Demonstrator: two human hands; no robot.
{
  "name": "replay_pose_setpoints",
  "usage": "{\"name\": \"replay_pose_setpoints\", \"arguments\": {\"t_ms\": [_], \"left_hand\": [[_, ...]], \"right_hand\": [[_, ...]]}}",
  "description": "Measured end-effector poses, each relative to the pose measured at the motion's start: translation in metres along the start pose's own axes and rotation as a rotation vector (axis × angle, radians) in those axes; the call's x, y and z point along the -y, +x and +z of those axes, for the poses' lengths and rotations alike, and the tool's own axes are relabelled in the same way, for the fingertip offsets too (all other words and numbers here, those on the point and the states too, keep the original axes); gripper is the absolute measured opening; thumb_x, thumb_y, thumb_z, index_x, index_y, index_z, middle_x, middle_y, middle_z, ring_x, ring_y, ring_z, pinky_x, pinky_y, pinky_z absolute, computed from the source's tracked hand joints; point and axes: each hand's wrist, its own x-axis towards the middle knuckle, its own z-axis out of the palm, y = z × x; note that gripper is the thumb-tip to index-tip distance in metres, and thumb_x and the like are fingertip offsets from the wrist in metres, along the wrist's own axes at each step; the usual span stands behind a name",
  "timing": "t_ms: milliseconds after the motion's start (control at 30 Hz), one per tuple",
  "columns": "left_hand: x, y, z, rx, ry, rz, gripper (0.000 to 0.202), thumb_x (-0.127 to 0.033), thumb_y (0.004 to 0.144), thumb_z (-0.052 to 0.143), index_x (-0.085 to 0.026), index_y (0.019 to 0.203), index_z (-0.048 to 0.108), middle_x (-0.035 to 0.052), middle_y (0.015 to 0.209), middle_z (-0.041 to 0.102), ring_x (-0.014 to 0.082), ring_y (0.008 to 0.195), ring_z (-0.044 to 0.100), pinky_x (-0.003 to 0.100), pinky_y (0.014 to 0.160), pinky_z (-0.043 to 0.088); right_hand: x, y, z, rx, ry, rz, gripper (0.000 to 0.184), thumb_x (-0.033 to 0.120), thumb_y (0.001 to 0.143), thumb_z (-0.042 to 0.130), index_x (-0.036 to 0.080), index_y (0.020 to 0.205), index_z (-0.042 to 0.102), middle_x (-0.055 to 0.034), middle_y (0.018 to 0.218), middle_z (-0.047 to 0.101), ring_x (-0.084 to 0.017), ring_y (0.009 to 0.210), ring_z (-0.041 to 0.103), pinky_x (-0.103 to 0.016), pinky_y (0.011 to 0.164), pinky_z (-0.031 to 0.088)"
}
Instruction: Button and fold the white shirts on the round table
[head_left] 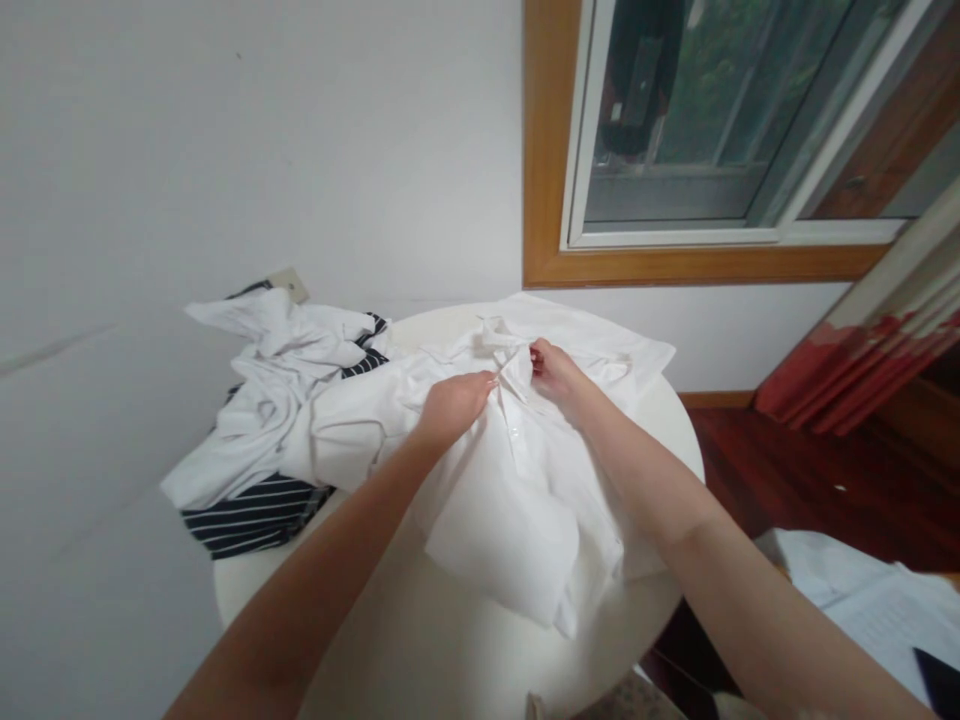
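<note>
"Behind everything is a pale wall (337, 150) with a window (667, 190), and in front of it a round white table (420, 640). What's on it?"

"A white shirt (510, 510), loosely spread across the middle. On the left lies a heap of clothes (277, 345), white and dark striped, and the shirt's cloth seems to touch it."

"Any danger there?"

"The heap looks as if it overhangs the edge, so a hard sideways tug on the shirt could drag it off."

"And the hands?"

"The left hand (457, 403) has its fingers pinched on the shirt. The right hand (555, 371) has its fingers curled narrow beside what looks like the collar (516, 376); whether they grip cloth, I can't tell."

"So what's the risk?"

"Uneven pulling could twist the loose folds, crease the collar, or slip cloth from a light pinch."
</note>
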Motion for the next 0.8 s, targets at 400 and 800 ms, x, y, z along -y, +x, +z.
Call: {"name": "replay_pose_setpoints", "arguments": {"t_ms": [400, 800], "left_hand": [[0.017, -0.034, 0.045, -0.054, -0.103, -0.088, 0.024, -0.031, 0.093, 0.045, -0.02, 0.097, 0.065, 0.0065, 0.097, 0.069, 0.0206, 0.095, 0.061, 0.031, 0.085, 0.046], [0.026, -0.037, 0.053, -0.013, -0.176, 0.026, 0.033, -0.037, 0.096, 0.039, -0.018, 0.1, 0.065, 0.0073, 0.095, 0.07, 0.0196, 0.092, 0.062, 0.031, 0.085, 0.045]], "right_hand": [[-0.022, -0.097, 0.049, 0.128, -1.157, -0.784, 0.034, 0.03, 0.089, 0.049, 0.024, 0.122, 0.059, -0.0111, 0.115, 0.058, -0.027, 0.107, 0.048, -0.041, 0.093, 0.036], [-0.048, -0.072, 0.03, 0.308, -0.899, -0.697, 0.027, 0.032, 0.093, 0.044, 0.029, 0.102, 0.07, -0.0046, 0.095, 0.069, -0.022, 0.091, 0.057, -0.037, 0.089, 0.037]]}}
